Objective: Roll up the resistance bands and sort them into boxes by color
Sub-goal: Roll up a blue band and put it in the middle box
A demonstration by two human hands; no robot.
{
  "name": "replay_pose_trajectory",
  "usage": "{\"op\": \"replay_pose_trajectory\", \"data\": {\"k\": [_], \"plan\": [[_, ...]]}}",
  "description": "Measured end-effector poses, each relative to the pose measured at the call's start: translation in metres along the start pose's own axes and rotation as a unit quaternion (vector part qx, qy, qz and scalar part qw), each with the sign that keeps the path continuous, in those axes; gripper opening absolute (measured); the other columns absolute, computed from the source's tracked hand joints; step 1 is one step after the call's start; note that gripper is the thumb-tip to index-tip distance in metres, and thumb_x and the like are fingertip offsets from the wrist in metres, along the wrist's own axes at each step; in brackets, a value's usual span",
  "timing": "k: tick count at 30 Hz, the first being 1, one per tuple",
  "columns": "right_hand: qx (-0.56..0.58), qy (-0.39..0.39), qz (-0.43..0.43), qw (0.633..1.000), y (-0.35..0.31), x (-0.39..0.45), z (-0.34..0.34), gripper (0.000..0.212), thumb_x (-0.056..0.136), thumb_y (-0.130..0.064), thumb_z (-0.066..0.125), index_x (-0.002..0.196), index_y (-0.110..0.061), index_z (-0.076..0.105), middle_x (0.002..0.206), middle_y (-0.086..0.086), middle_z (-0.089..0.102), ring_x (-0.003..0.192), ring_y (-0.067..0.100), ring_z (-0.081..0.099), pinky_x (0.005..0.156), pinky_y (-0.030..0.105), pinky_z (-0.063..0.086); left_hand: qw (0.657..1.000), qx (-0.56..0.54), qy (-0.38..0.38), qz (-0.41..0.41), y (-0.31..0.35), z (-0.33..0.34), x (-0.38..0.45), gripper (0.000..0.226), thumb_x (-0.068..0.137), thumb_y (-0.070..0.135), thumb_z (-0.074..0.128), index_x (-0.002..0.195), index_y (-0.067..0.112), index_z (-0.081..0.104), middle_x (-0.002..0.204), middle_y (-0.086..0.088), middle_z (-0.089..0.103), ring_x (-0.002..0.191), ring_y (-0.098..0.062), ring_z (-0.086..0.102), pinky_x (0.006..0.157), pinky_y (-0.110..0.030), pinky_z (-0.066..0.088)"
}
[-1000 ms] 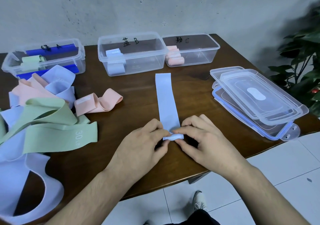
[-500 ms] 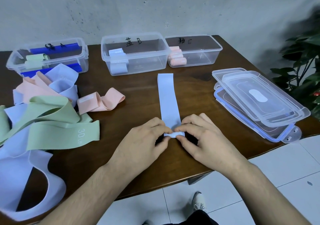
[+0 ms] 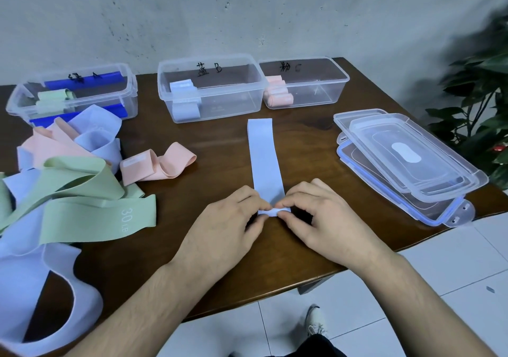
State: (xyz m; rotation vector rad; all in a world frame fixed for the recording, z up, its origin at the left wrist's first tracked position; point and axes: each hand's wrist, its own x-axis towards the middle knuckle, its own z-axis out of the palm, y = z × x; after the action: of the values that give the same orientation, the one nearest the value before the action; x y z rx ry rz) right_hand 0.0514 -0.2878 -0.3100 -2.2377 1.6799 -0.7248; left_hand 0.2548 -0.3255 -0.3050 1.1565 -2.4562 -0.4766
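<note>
- Pale blue band [image 3: 265,161]: lies flat on the worktop [image 3: 220,150], centre of view. Its long axis runs straight away from the person, near end at the hands, far end pointing at the middle box.
- Near end of the band: turned over into a small starting roll [image 3: 272,212], its axis crosswise to the strip, so the roll must travel forward along the band, away from the person.
- Left hand [image 3: 228,224]: fingers curled, thumb and fingertips pinching the left edge of the roll.
- Right hand [image 3: 321,216]: likewise curled, pinching the right edge. The two hands meet at the roll, symmetric about the band, neither clearly nearer.
- Judged stage: rolling has barely begun; nearly the whole strip remains flat ahead of the fingers.
- Middle box [image 3: 211,89]: clear, hand-lettered, just beyond the band's far end; holds pale blue rolls [image 3: 182,100], the likely destination.
- Right box [image 3: 305,84]: clear, beside the middle one; holds pink rolls [image 3: 277,95].
- Left box [image 3: 74,92]: holds green rolls [image 3: 53,99] and dark blue strips.
- Loose bands [image 3: 68,169]: green, pink and pale blue, heaped at the worktop's left; a folded pink band [image 3: 159,164] lies apart from them.
- Stacked lids [image 3: 404,158]: on the worktop's right, well apart from the band.
</note>
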Motion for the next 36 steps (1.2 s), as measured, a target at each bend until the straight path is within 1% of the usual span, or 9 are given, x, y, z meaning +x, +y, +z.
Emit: {"op": "replay_pose_trajectory", "data": {"k": [3, 7, 13, 16, 21, 27, 31, 33, 36], "plan": [[-0.002, 0.013, 0.004, 1.0, 0.0, 0.0, 0.0, 0.029, 0.092, -0.038, 0.062, 0.119, -0.031, 0.069, 0.108, -0.023, 0.06, 0.1, 0.002, 0.046, 0.087, 0.015, 0.043, 1.0, 0.0, 0.004, -0.008, -0.002, 0.0, 0.004, 0.024, 0.099, 0.034, 0.053, 0.118, 0.026, 0.066, 0.115, 0.016, 0.056, 0.088, -0.005, 0.057, 0.068, -0.003, 0.037], [0.001, 0.001, 0.001, 1.0, 0.001, 0.001, 0.0, 0.02, 0.091, -0.031, 0.067, 0.111, -0.03, 0.071, 0.105, -0.023, 0.057, 0.098, 0.001, 0.047, 0.087, 0.013, 0.041, 1.0, -0.002, -0.005, -0.007, -0.003, -0.002, 0.007, 0.026, 0.101, 0.036, 0.05, 0.12, 0.029, 0.065, 0.113, 0.018, 0.053, 0.09, -0.005, 0.056, 0.07, -0.005, 0.04], [0.026, -0.042, 0.029, 0.998, 0.002, 0.011, -0.005, 0.019, 0.093, -0.03, 0.068, 0.111, -0.033, 0.07, 0.105, -0.024, 0.06, 0.101, -0.002, 0.049, 0.085, 0.014, 0.042, 1.0, 0.003, 0.001, -0.003, -0.001, -0.003, 0.003, 0.017, 0.093, 0.026, 0.066, 0.108, 0.023, 0.072, 0.104, 0.012, 0.058, 0.064, -0.002, 0.05, 0.057, 0.002, 0.036], [0.04, -0.047, 0.045, 0.997, 0.003, 0.012, -0.006, 0.02, 0.093, -0.032, 0.068, 0.113, -0.033, 0.07, 0.107, -0.024, 0.06, 0.104, -0.001, 0.05, 0.087, 0.015, 0.044, 1.0, 0.01, -0.007, -0.001, -0.002, -0.004, 0.005, 0.016, 0.091, 0.025, 0.068, 0.107, 0.023, 0.073, 0.103, 0.011, 0.061, 0.071, -0.001, 0.053, 0.057, 0.003, 0.031], [0.02, -0.039, 0.036, 0.998, 0.003, 0.011, -0.005, 0.024, 0.092, -0.032, 0.069, 0.116, -0.031, 0.07, 0.109, -0.025, 0.054, 0.106, -0.001, 0.046, 0.087, 0.011, 0.04, 1.0, 0.011, -0.01, -0.004, -0.007, -0.005, 0.012, 0.027, 0.099, 0.033, 0.055, 0.122, 0.029, 0.068, 0.115, 0.017, 0.056, 0.088, 0.001, 0.051, 0.069, -0.001, 0.036], [0.016, -0.061, 0.039, 0.997, 0.002, 0.018, -0.01, 0.024, 0.093, -0.03, 0.069, 0.116, -0.031, 0.072, 0.112, -0.02, 0.062, 0.103, 0.0, 0.05, 0.089, 0.014, 0.043, 0.999, 0.014, -0.029, -0.012, -0.008, -0.006, 0.014, 0.029, 0.1, 0.036, 0.051, 0.126, 0.031, 0.064, 0.116, 0.021, 0.05, 0.09, 0.0, 0.051, 0.07, 0.0, 0.037], [0.038, -0.068, 0.051, 0.996, 0.005, 0.022, -0.011, 0.024, 0.092, -0.031, 0.07, 0.116, -0.032, 0.072, 0.108, -0.024, 0.062, 0.103, -0.005, 0.051, 0.086, 0.009, 0.04, 0.999, 0.023, -0.032, 0.001, -0.006, -0.007, 0.012, 0.028, 0.096, 0.035, 0.058, 0.121, 0.028, 0.068, 0.116, 0.016, 0.055, 0.079, -0.002, 0.052, 0.065, -0.001, 0.036], [0.046, -0.07, 0.061, 0.995, 0.007, 0.023, -0.011, 0.026, 0.092, -0.032, 0.069, 0.117, -0.033, 0.072, 0.108, -0.025, 0.06, 0.102, -0.007, 0.05, 0.083, 0.007, 0.038, 0.999, 0.023, -0.038, 0.001, -0.006, -0.007, 0.014, 0.03, 0.097, 0.036, 0.057, 0.125, 0.029, 0.066, 0.12, 0.016, 0.055, 0.085, 0.0, 0.051, 0.068, 0.001, 0.034], [0.033, -0.068, 0.052, 0.996, 0.007, 0.022, -0.01, 0.029, 0.092, -0.033, 0.068, 0.121, -0.033, 0.07, 0.11, -0.025, 0.058, 0.105, -0.003, 0.048, 0.086, 0.009, 0.04, 0.999, 0.021, -0.041, -0.006, -0.008, -0.007, 0.018, 0.032, 0.098, 0.036, 0.054, 0.129, 0.03, 0.063, 0.122, 0.018, 0.054, 0.089, 0.002, 0.049, 0.069, 0.003, 0.034]]}}
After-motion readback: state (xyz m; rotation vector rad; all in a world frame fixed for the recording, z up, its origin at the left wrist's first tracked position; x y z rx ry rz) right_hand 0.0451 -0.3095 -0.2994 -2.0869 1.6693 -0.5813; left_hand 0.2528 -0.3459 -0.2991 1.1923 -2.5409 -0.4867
